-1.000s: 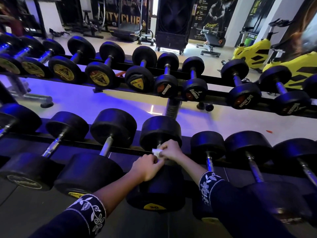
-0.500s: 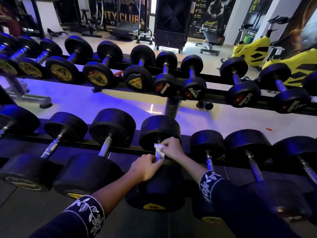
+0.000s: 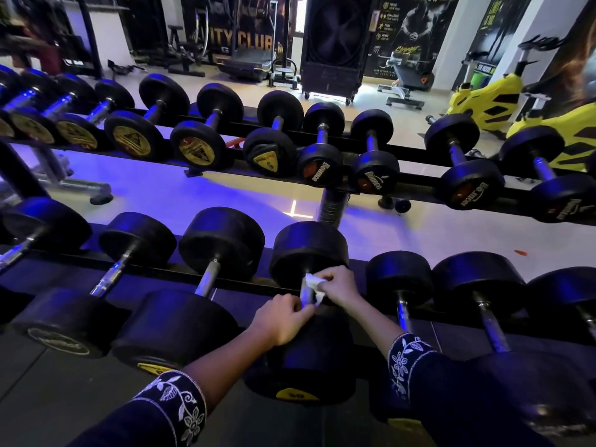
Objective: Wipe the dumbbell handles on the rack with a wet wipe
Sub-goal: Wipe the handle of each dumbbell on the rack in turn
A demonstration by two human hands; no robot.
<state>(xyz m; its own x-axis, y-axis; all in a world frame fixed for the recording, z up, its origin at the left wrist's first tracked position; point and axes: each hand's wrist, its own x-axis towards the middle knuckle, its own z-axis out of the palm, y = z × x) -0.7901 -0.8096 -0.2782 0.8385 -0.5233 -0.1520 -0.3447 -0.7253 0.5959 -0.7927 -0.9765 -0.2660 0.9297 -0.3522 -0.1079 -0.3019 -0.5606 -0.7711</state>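
Observation:
A black dumbbell (image 3: pixel 308 250) with a yellow label lies on the lower rack (image 3: pixel 161 272) in front of me. Its metal handle (image 3: pixel 305 295) shows between my hands. My right hand (image 3: pixel 340 285) pinches a white wet wipe (image 3: pixel 312 285) against the far part of the handle. My left hand (image 3: pixel 283 321) grips the near part of the same handle, fingers curled round it. Both hands nearly touch. Neighbouring dumbbells (image 3: pixel 206 279) with bare steel handles lie to either side.
A second rack (image 3: pixel 419 185) of smaller dumbbells runs across above. Behind it are yellow exercise bikes (image 3: pixel 483 98), a big black fan (image 3: pixel 335 46) and other gym machines on a pale floor. Dark floor lies under my arms.
My right hand has slid the wipe a little along the handle toward the far weight head, and more of the wipe shows. My left hand keeps its grip in place.

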